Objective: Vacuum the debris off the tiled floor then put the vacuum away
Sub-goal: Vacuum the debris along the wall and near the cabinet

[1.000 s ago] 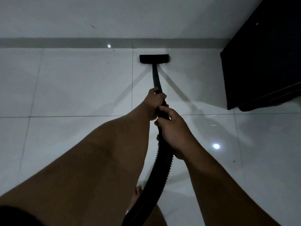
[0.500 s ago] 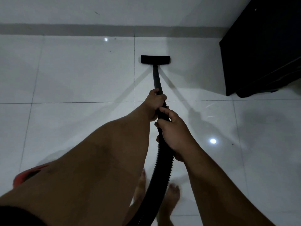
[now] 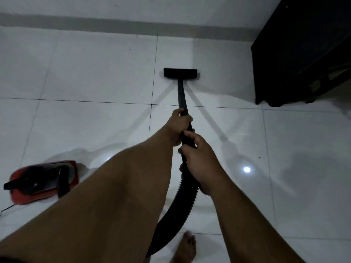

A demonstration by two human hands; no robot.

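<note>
Left hand [image 3: 179, 123] and right hand [image 3: 201, 158]: both curled round black wand [image 3: 182, 97], right nearer the ribbed hose [image 3: 182, 198]. Floor nozzle [image 3: 180, 73]: flat on white tiled floor [image 3: 95, 76]. Red vacuum body [image 3: 44, 181]: left. Dark cabinet [image 3: 303, 50]: right. Bare foot [image 3: 185, 247]: below hose

A black nozzle [image 3: 180, 73] and ribbed black hose [image 3: 182, 202], a red-and-black vacuum body [image 3: 43, 182], glossy white tiles [image 3: 98, 73].
</note>
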